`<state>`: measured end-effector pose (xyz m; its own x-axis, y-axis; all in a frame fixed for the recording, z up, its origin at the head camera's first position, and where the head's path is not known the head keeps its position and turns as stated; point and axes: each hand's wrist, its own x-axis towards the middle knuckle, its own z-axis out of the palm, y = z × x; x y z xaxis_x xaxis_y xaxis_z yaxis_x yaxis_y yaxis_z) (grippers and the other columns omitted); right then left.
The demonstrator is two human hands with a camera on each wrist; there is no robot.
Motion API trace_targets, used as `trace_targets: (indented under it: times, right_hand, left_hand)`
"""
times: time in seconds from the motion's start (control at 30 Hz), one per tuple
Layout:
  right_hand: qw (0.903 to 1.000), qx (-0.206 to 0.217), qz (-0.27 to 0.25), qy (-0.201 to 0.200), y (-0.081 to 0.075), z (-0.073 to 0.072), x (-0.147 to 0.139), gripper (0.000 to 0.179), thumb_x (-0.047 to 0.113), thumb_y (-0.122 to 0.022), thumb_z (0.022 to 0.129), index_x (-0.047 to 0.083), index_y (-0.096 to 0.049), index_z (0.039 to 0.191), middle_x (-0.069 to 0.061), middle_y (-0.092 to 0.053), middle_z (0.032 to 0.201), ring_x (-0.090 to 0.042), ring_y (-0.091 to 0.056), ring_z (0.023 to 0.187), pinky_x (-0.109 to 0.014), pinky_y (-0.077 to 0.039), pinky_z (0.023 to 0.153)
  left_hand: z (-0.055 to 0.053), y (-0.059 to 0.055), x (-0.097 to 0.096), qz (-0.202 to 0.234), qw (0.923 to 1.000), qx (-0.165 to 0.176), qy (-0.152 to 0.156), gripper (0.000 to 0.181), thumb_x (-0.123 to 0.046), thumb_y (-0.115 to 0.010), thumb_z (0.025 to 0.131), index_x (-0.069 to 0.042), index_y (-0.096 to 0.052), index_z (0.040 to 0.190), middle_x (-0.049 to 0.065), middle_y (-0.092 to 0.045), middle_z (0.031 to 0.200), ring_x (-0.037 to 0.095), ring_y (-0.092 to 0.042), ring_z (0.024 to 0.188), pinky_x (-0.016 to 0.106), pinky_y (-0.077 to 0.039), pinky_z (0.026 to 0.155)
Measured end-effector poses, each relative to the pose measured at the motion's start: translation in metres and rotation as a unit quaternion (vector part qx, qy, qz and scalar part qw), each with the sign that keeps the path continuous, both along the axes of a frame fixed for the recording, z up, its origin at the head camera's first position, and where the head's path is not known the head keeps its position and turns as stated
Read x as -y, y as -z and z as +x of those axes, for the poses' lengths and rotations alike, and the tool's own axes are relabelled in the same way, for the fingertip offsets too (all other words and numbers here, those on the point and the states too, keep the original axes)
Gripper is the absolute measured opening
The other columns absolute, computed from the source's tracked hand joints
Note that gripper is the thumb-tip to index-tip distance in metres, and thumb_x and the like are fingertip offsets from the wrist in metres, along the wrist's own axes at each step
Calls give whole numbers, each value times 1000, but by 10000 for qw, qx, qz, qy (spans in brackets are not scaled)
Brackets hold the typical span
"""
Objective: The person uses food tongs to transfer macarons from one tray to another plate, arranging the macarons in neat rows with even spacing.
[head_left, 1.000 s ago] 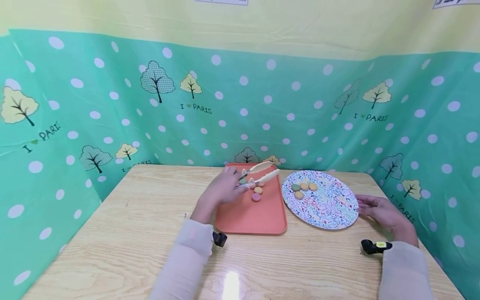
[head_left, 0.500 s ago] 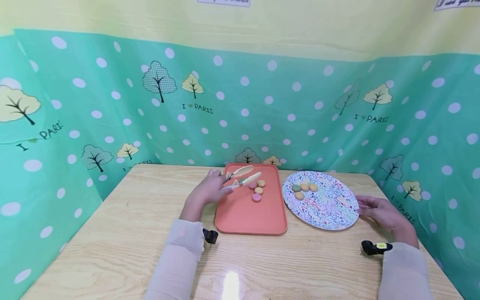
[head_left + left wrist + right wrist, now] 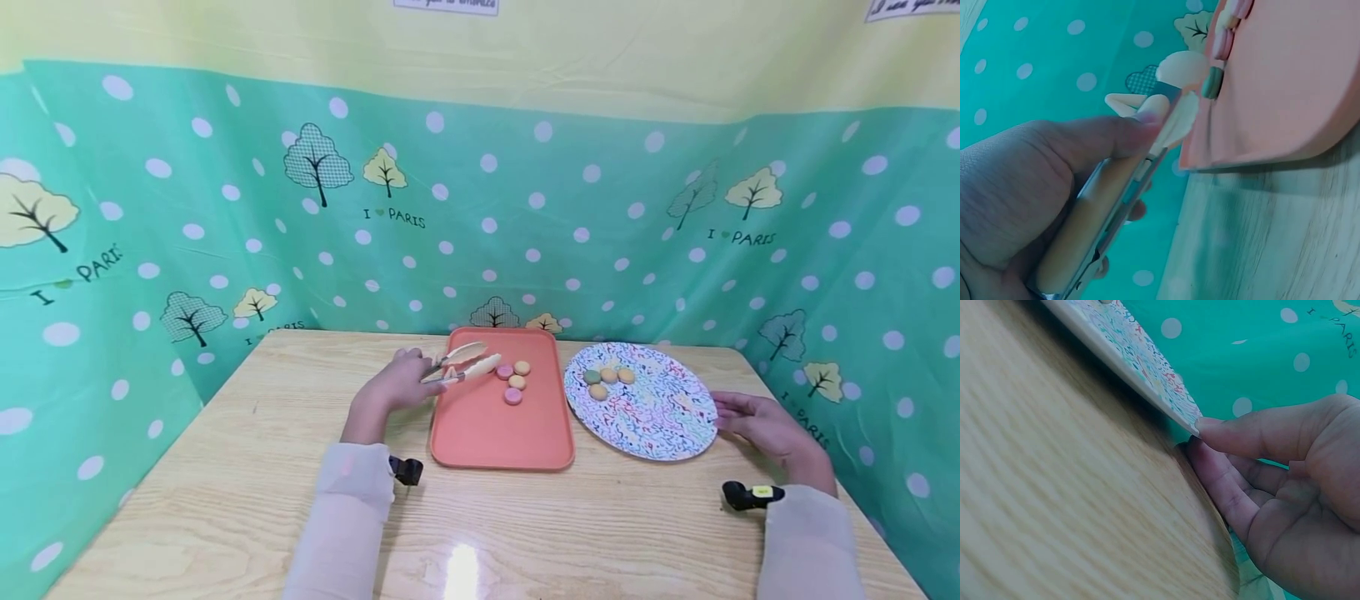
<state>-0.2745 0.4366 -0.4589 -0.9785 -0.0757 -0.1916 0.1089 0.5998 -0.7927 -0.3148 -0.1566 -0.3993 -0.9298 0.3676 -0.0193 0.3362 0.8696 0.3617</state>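
My left hand (image 3: 397, 383) grips a pair of tongs (image 3: 480, 367) with pale tips, held apart over the left side of the pink-orange tray (image 3: 502, 442). Pink macarons (image 3: 513, 396) and pale yellow macarons (image 3: 522, 367) lie on the tray, right of the tips. The left wrist view shows a green macaron (image 3: 1212, 83) close beside the tong tips; in the head view the tongs cover its place. My right hand (image 3: 765, 421) pinches the right rim of the speckled round plate (image 3: 660, 417), thumb on top and fingers beneath.
On the plate's left part sit a green macaron (image 3: 592, 377) and several yellow-orange macarons (image 3: 608, 375). Tray and plate stand side by side on the wooden table (image 3: 585, 525). A green dotted curtain (image 3: 450, 250) encloses its back and sides.
My left hand has drawn the tongs leftward, from over the macarons to the tray's left side. My right hand stays at the plate's rim, and the plate has not moved.
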Motion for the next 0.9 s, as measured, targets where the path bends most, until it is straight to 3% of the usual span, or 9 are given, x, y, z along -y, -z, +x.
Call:
trace_targets:
  times: [0.03, 0.13, 0.27, 0.6, 0.9]
  right_hand:
    - [10000, 6, 10, 2, 0, 0, 0, 63, 13, -65, 100, -8, -38, 153, -29, -43, 153, -44, -43, 139, -45, -48, 103]
    - [10000, -10, 59, 19, -1, 0, 1, 66, 17, -68, 99, -7, -39, 153, -29, -45, 152, -42, -45, 137, -33, -51, 98]
    - [9999, -51, 80, 52, 0, 0, 1, 68, 20, -70, 98, -6, -40, 153, -28, -46, 151, -39, -49, 134, -16, -51, 85]
    - [9999, -55, 63, 102, -1, 1, 2, 65, 17, -68, 99, -6, -40, 153, -29, -46, 151, -41, -49, 134, -18, -53, 85]
    - [10000, 2, 67, 73, -5, 3, 3, 66, 18, -68, 99, -7, -39, 153, -29, -45, 152, -42, -47, 135, -15, -50, 82]
  left_hand:
    - [1, -1, 1, -5, 10000, 54, -26, 55, -35, -66, 99, 6, -61, 136, 21, -56, 127, 33, -47, 109, 49, -46, 94]
    - [2, -2, 3, 45, 9996, 256, -106, 57, -35, -67, 98, 6, -60, 137, 24, -54, 134, 37, -47, 117, 51, -45, 99]
    - [3, -1, 5, 84, 9992, 363, -160, 55, -34, -70, 97, 4, -62, 136, 23, -55, 132, 35, -47, 114, 50, -45, 96]
    - [5, -1, 8, -22, 9999, 136, -93, 56, -35, -74, 94, 2, -64, 135, 20, -58, 118, 31, -48, 102, 49, -46, 91]
    - [6, -1, 5, -233, 9995, -32, -219, 57, -36, -74, 94, -1, -63, 138, 16, -58, 122, 32, -49, 104, 51, -47, 91]
